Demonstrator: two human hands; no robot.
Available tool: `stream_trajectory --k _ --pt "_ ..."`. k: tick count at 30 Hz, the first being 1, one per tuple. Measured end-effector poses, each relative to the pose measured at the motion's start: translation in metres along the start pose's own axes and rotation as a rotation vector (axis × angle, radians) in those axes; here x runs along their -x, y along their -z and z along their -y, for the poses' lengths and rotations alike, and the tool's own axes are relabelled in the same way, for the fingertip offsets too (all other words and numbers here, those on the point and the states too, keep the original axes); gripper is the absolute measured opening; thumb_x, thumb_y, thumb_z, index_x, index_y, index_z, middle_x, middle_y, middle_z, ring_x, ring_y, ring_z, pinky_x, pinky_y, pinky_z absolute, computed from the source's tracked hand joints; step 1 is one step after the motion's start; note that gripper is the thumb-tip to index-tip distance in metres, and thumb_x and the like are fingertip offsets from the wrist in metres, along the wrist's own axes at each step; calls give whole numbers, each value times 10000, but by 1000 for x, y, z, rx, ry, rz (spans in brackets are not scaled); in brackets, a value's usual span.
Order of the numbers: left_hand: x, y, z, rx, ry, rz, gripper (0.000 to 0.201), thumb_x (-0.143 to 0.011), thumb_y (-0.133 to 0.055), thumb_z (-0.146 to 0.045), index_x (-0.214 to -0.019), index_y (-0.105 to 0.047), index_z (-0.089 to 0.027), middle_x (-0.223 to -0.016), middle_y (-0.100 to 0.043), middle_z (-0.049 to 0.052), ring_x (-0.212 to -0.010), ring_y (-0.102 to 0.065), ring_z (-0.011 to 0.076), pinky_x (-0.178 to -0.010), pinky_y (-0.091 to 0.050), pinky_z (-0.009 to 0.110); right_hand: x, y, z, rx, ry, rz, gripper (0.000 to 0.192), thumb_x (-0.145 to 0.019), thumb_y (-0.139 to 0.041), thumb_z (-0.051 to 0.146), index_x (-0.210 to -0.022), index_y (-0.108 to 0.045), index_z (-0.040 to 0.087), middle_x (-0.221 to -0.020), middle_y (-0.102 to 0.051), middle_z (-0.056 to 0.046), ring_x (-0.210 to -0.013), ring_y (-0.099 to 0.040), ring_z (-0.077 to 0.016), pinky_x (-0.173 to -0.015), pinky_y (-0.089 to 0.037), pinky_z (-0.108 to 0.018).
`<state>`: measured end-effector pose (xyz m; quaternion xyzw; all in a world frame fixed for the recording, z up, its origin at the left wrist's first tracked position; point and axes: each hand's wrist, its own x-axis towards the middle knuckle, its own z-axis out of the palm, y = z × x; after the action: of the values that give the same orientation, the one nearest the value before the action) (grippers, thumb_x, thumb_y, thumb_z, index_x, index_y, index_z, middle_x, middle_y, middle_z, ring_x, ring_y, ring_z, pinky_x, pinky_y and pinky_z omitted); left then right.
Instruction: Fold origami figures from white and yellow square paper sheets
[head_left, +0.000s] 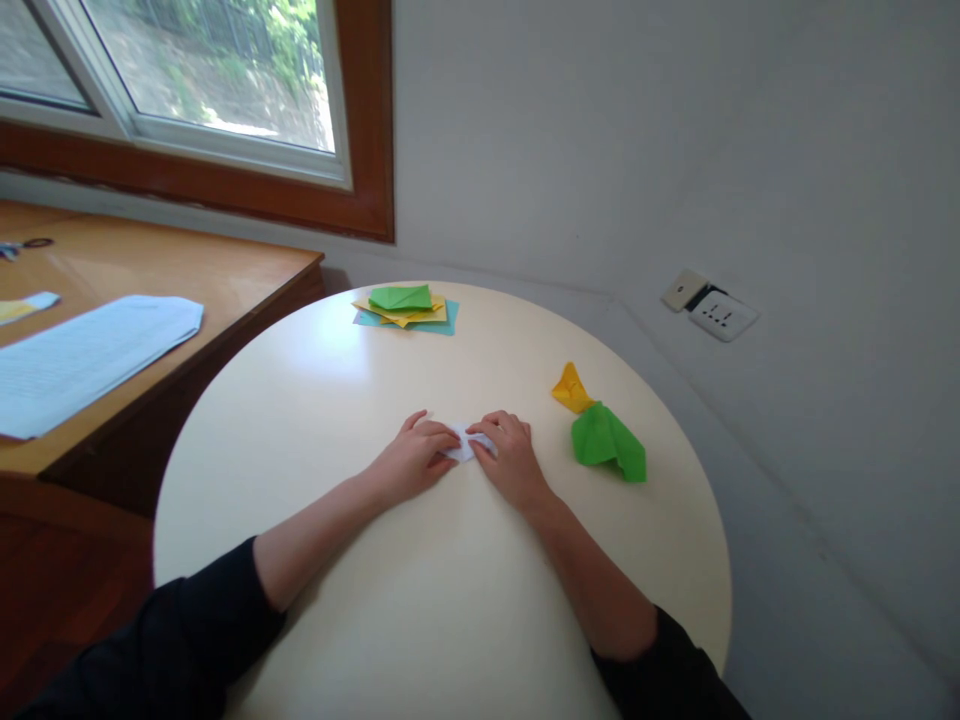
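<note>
At the middle of the round cream surface, the left hand and the right hand met over a small white paper, each grip pressing fingertips down on it rather than closing around it. It looked like a fold being flattened; the next crease would call for keeping the edges lined up while one hand lifted. A green folded piece and a yellow folded piece lay near the right hand, apart from it. A stack of coloured sheets sat at the far edge. Nothing stood between the hands and the paper.
</note>
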<state>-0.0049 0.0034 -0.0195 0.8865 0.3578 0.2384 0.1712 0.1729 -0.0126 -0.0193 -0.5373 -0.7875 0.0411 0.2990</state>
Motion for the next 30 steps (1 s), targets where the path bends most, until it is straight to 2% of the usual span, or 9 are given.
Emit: stream_trajectory --k 3,7,13,16,21,30 --pt "0 1 2 3 10 -26 166 -781 -517 -198 -908 -621 -219 -991 -666 19 -968 -577 153 -1044 -207 426 0 2 2 -46 35 64 117 -800 -545 153 -849 -629 219 -844 -618 -21 -855 -551 -169 -788 -336 -327" --pt "-1 2 3 6 4 -39 183 -781 -507 -170 -909 -631 -211 -984 -667 32 -956 -581 161 -1027 -252 422 1 5 2 -86 10 117 148 -783 -570 155 -895 -636 225 -880 -629 -21 -869 -564 -166 -808 -342 -333" --pt "-3 2 4 1 -54 -59 197 -805 -476 -183 -894 -651 -171 -946 -666 96 -897 -585 190 -871 -423 352 1 8 -1 -127 15 154 221 -726 -650 195 -943 -645 240 -930 -622 -32 -913 -570 -175 -844 -362 -343" --pt "-3 3 3 8 -33 -58 220 -833 -443 -213 -884 -650 -161 -933 -668 98 -886 -596 190 -845 -443 330 1 7 -2 -122 16 149 220 -719 -666 202 -935 -649 241 -934 -625 -29 -924 -571 -175 -858 -349 -353" --pt "-4 5 0 61 -19 -53 228 -837 -417 -193 -831 -641 -153 -890 -666 101 -838 -599 181 -795 -458 312 1 3 -4 -104 20 112 112 -760 -631 195 -850 -673 248 -900 -642 -22 -881 -584 -162 -827 -344 -345" --pt "-4 3 0 126 81 -95 156 -774 -463 -150 -705 -602 -167 -832 -640 72 -787 -567 167 -712 -456 278 0 -2 -2 -121 -29 72 88 -773 -610 182 -790 -671 243 -878 -641 -17 -869 -580 -168 -829 -329 -360"
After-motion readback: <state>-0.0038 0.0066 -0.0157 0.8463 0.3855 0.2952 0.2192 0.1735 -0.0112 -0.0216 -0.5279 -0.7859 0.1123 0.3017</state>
